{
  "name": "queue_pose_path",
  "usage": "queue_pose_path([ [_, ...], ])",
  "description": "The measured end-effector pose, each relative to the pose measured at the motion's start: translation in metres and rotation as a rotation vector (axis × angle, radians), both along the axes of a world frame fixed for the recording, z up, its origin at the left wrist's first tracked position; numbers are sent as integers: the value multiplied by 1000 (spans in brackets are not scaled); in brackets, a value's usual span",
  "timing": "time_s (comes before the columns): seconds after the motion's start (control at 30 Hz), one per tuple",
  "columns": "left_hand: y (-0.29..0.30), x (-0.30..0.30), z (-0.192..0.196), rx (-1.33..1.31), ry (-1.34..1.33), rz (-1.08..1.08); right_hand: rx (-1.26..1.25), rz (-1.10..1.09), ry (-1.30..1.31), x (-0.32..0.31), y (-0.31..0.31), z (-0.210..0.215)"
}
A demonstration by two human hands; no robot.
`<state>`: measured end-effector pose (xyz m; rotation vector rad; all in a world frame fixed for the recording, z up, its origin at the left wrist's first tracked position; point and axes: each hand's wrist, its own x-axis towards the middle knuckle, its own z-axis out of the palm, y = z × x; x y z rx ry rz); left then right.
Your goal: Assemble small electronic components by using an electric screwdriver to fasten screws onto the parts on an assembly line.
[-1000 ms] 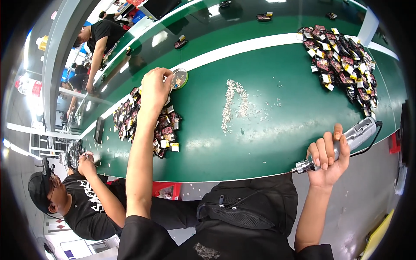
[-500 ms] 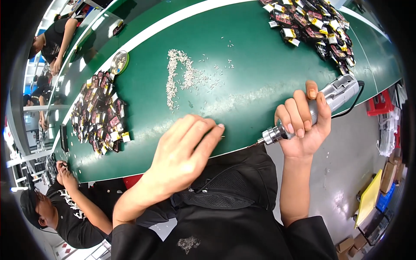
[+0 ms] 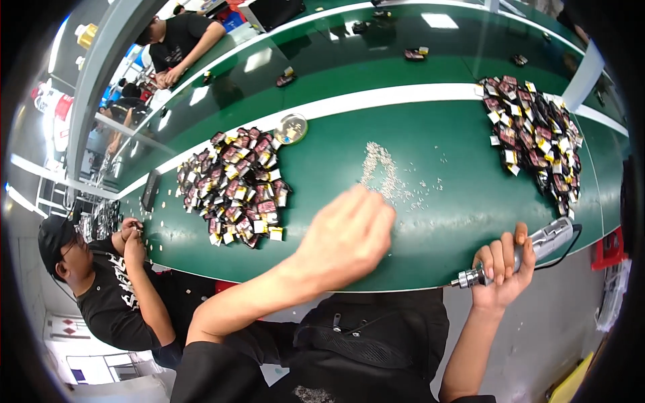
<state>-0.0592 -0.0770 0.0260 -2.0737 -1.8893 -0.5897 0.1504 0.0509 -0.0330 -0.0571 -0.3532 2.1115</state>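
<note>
My right hand (image 3: 498,265) is wrapped round a grey electric screwdriver (image 3: 552,236), whose silver chuck (image 3: 470,278) and thin bit point left along the table's near edge. A black cord hangs from its back end. My left hand (image 3: 353,232) is over the green table, knuckles up and fingers curled under. It is just on the near side of a scattered heap of tiny pale screw-like pieces (image 3: 384,171), covering the heap's near end. The fingertips are hidden, so whatever they hold does not show.
Piles of small black packaged parts with white and yellow tabs lie left (image 3: 235,185) and right (image 3: 531,134). A round shallow tin (image 3: 291,129) touches the left pile. A co-worker (image 3: 107,289) sits at left; a white strip (image 3: 403,94) borders a belt carrying several parts.
My view has tilted up and to the left. My left hand has gone from the table's near edge out to the pale pieces, its fingers now curled. The right hand keeps its grip on the screwdriver.
</note>
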Motion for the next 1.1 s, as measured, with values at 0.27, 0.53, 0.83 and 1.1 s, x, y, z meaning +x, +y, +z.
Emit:
queue_pose_path([
  [0.27,9,-174,-4,-125,23,592,-36,-17,-13,0,-3,3],
  [0.53,14,-144,-6,-45,123,511,-34,-7,-35,-6,0,5],
  [0.83,39,-86,-26,-88,-42,147,-57,-2,-27,-3,-1,4],
  [1.1,50,-85,-29,-67,238,70,-41,28,10,-5,5,2],
])
